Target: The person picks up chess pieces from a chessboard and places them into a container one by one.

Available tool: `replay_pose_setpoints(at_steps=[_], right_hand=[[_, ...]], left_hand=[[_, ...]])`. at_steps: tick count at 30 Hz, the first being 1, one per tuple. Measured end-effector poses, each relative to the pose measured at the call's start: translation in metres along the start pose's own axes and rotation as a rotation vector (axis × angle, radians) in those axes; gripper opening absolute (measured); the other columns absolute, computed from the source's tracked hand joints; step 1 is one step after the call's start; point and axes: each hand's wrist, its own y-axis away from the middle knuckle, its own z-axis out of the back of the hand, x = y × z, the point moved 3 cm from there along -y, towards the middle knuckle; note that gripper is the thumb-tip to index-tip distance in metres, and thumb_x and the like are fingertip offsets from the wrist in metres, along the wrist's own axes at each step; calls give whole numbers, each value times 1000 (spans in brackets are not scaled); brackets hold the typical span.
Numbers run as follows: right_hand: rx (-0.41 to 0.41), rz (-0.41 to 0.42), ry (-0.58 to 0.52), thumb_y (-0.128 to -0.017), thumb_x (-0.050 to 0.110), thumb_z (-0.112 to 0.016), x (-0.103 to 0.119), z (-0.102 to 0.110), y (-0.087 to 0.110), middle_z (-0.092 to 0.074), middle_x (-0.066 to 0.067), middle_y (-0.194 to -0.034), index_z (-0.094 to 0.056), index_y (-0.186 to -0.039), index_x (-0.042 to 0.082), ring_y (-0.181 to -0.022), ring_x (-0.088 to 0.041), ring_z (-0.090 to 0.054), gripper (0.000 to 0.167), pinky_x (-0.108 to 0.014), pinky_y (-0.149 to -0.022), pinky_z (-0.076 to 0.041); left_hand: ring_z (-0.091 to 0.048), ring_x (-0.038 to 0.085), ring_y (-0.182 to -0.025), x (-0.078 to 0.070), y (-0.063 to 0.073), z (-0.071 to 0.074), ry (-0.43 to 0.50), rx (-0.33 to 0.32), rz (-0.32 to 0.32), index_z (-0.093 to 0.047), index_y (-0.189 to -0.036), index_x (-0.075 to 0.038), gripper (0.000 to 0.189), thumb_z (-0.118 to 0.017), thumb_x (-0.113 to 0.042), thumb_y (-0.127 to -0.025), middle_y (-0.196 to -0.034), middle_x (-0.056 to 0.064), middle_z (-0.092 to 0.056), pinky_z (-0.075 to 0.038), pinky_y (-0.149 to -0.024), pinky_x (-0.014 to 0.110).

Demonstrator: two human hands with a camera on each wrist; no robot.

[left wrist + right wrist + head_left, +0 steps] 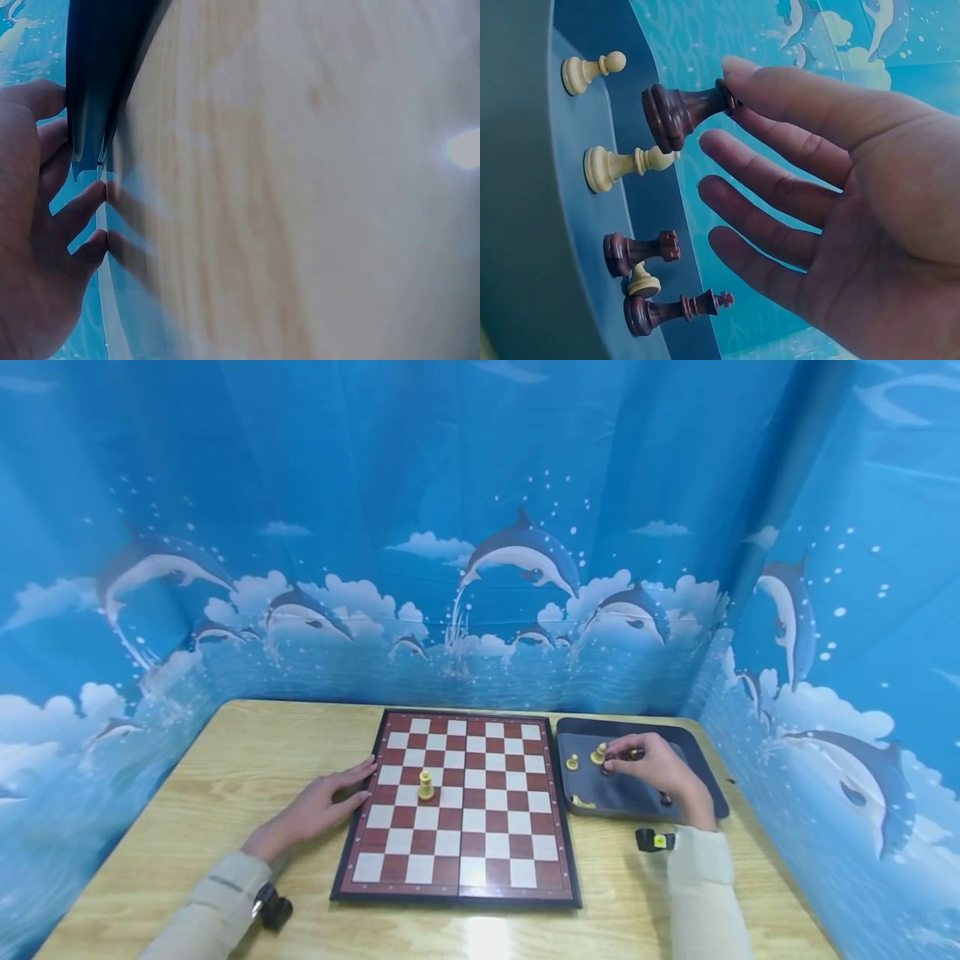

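The right hand (pixel 654 767) is over the dark tray (pixel 615 797). Its thumb and index finger pinch a dark brown chess piece (pixel 682 116) by the top, which the fingertips hide; the other fingers are loosely bent. In the right wrist view a cream bishop (pixel 619 169), a cream pawn (pixel 589 73), a dark rook (pixel 637 253) and a dark king (pixel 671 313) stand in the tray. The left hand (pixel 322 806) touches the left edge of the chessboard (pixel 459 893), fingers extended. A tall cream chess piece (pixel 426 786) stands upright on the board's left half.
Board and tray lie side by side on a wooden table (pixel 285 743). In the tray a cream piece (pixel 582 802) lies near the front left corner and a dark piece (pixel 666 798) is near the forearm. A blue dolphin-print curtain (pixel 360 527) surrounds the table's far side.
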Motion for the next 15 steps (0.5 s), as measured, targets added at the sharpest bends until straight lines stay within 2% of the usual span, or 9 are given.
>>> replay_pose_setpoints(at_steps=[15], right_hand=[[-4,-53,30,-91,19,-78,-5,-2,0,-74,-13,-115,-77,-107,4,-109,-35,-65,22,-40,-87,-55]], left_hand=[[-36,41,-147,2,-1,-1,-2,-6,-2,-42,-155,-16,57,-56,-38,-105,-164,9,-33,-32,-117,63]])
